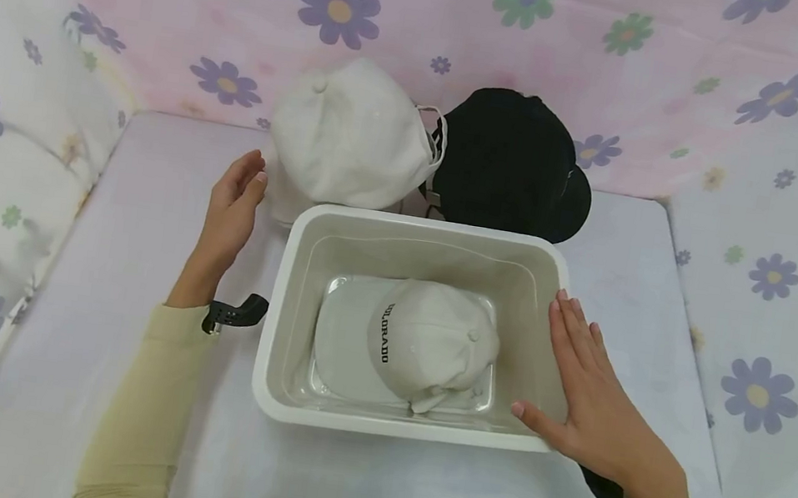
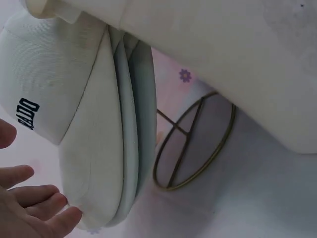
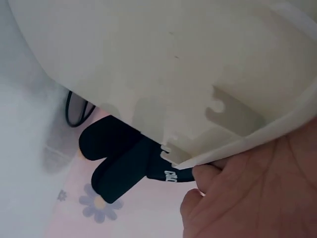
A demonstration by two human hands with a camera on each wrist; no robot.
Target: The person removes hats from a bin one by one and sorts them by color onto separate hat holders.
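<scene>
A cream cap (image 1: 425, 337) with dark COLORADO lettering lies in a white plastic tub (image 1: 405, 429), its brim to the left. My left hand (image 1: 235, 198) is beside the stacked white caps (image 1: 353, 134) behind the tub. In the left wrist view, the fingertips of that hand are right at the brim of the lettered front cap (image 2: 91, 163), and the fingers are loosely spread. Along the tub's right rim, my right hand (image 1: 594, 405) rests with straight fingers on the outer side and the thumb over the rim. The right wrist view shows its palm against the rim.
Black caps (image 1: 505, 162) stand behind the tub to the right of the white ones. Under the white caps shows a brass-coloured wire stand base (image 2: 171, 183); another dark wire base (image 3: 74, 119) shows by the black caps. Floral cloth walls (image 1: 429, 17) enclose the white-covered table (image 1: 117, 262).
</scene>
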